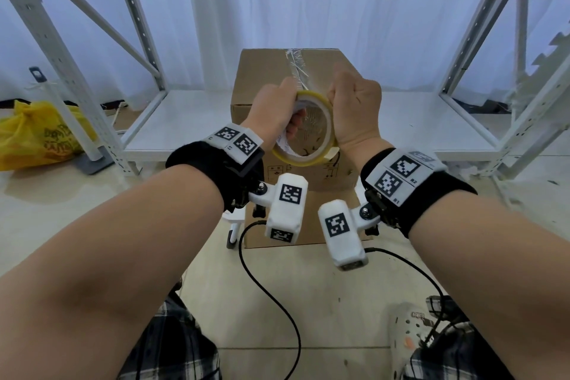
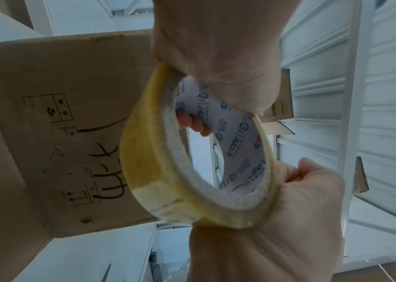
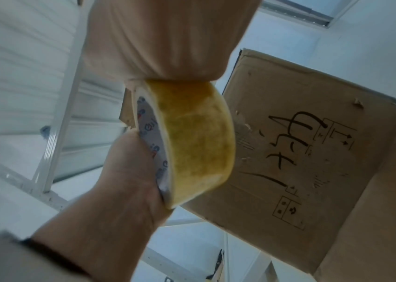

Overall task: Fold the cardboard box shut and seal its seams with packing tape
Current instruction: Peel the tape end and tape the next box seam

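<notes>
A brown cardboard box (image 1: 265,71) stands upright on the floor against the shelving, with crinkled clear tape (image 1: 297,65) along its top seam. In front of it both hands hold a roll of yellowish packing tape (image 1: 296,160). My left hand (image 1: 271,108) grips the roll's left side with fingers curled through the core. My right hand (image 1: 357,108) is closed round the right rim. In the left wrist view, the left hand (image 2: 216,47) holds the roll (image 2: 148,152) from above and the right hand (image 2: 300,200) from below. In the right wrist view, the right hand (image 3: 163,38) covers the top of the roll (image 3: 197,145); the box's handwritten side (image 3: 312,133) is behind it.
White metal shelving (image 1: 308,120) frames the box behind and on both sides. A yellow plastic bag (image 1: 37,139) lies at the left beside a white post. Flat cardboard (image 1: 308,219) lies at the box's foot. A black cable (image 1: 271,296) loops over the floor near my legs.
</notes>
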Motion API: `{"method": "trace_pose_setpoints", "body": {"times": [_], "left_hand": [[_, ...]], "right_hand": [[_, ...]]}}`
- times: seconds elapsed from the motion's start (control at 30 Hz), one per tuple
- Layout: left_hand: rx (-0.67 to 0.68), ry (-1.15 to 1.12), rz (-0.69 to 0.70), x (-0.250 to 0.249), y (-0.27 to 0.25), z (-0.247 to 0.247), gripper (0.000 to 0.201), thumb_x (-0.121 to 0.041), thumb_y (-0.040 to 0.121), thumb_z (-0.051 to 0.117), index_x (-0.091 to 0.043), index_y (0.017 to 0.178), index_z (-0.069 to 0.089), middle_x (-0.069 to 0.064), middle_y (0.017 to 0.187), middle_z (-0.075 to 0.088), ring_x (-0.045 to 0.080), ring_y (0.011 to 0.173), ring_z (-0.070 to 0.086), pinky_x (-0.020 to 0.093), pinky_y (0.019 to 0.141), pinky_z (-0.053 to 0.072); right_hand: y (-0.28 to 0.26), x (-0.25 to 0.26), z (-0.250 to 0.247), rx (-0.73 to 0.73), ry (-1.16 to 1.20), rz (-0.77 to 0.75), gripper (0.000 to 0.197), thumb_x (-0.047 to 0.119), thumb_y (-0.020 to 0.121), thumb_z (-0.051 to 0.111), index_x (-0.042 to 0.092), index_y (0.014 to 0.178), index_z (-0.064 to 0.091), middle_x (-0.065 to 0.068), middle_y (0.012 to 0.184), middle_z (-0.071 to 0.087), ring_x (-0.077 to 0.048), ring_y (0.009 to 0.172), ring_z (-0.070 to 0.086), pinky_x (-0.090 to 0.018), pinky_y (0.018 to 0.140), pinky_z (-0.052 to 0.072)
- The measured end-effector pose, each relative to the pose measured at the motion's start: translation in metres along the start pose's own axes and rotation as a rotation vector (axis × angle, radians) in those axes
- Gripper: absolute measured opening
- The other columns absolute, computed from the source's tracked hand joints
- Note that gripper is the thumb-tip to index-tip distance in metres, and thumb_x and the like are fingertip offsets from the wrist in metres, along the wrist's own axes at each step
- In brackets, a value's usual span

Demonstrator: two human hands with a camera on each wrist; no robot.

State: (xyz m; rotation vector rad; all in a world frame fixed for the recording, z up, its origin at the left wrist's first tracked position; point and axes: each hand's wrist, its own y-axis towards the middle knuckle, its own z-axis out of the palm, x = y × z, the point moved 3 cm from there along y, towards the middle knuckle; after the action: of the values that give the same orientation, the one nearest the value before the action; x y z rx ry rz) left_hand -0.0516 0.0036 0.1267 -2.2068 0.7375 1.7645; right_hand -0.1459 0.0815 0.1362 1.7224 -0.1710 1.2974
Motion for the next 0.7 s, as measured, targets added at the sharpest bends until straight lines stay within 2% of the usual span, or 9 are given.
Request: {"method": "trace_pose_setpoints", "body": {"times": [0.1, 0.17, 0.33, 0.47, 0.63, 0.7], "left_hand": [[0.018, -0.005, 0.001, -0.002, -0.001, 0.0, 0.042, -0.018, 0.096, 0.035, -0.009, 0.056, 0.042, 0.005, 0.045, 0.047, 0.015, 0.033, 0.039, 0.019, 0.036, 0.031], [0.021, -0.055, -0.053, -0.001, -0.001, 0.0, 0.041, -0.02, 0.095, 0.033, -0.007, 0.058, 0.045, 0.009, 0.049, 0.047, 0.018, 0.035, 0.038, 0.021, 0.038, 0.031], [0.012, -0.09, -0.133, -0.002, -0.004, 0.0, 0.04, -0.023, 0.093, 0.032, -0.007, 0.058, 0.044, 0.005, 0.04, 0.046, 0.018, 0.035, 0.037, 0.017, 0.038, 0.03], [0.008, -0.042, -0.104, -0.001, -0.003, -0.001, 0.039, -0.022, 0.094, 0.035, -0.011, 0.057, 0.042, 0.0, 0.036, 0.045, 0.015, 0.033, 0.038, 0.018, 0.038, 0.031], [0.028, -0.062, -0.12, 0.002, -0.004, -0.007, 0.039, -0.024, 0.094, 0.032, -0.008, 0.059, 0.044, 0.007, 0.047, 0.045, 0.02, 0.038, 0.039, 0.023, 0.042, 0.032], [0.004, 0.006, -0.048, -0.002, -0.002, -0.01, 0.038, -0.02, 0.098, 0.036, -0.01, 0.062, 0.042, 0.005, 0.05, 0.046, 0.014, 0.035, 0.043, 0.022, 0.041, 0.035]], "right_hand": [[0.003, 0.003, 0.0, 0.022, -0.022, -0.051, 0.038, 0.015, 0.09, 0.044, 0.017, 0.052, 0.043, 0.009, 0.05, 0.041, -0.004, 0.051, 0.038, -0.019, 0.053, 0.034], [0.004, 0.007, 0.001, 0.063, -0.027, -0.059, 0.038, 0.009, 0.094, 0.043, 0.015, 0.057, 0.049, 0.005, 0.057, 0.048, -0.003, 0.056, 0.044, -0.016, 0.059, 0.039], [0.001, 0.009, 0.002, 0.055, -0.011, -0.026, 0.042, 0.007, 0.098, 0.041, 0.017, 0.057, 0.043, 0.004, 0.056, 0.044, 0.0, 0.052, 0.041, -0.01, 0.057, 0.036], [-0.001, 0.01, 0.002, 0.051, -0.019, -0.033, 0.041, 0.005, 0.098, 0.039, 0.015, 0.058, 0.038, 0.002, 0.056, 0.039, 0.0, 0.049, 0.037, -0.007, 0.055, 0.033], [-0.002, 0.01, 0.005, 0.012, -0.092, -0.045, 0.04, 0.01, 0.099, 0.038, 0.02, 0.061, 0.033, 0.006, 0.059, 0.032, 0.0, 0.052, 0.034, -0.01, 0.053, 0.03], [0.002, 0.012, 0.006, 0.009, -0.074, 0.065, 0.035, 0.018, 0.101, 0.04, 0.021, 0.066, 0.037, 0.007, 0.063, 0.036, 0.0, 0.055, 0.035, -0.011, 0.056, 0.032]]}}
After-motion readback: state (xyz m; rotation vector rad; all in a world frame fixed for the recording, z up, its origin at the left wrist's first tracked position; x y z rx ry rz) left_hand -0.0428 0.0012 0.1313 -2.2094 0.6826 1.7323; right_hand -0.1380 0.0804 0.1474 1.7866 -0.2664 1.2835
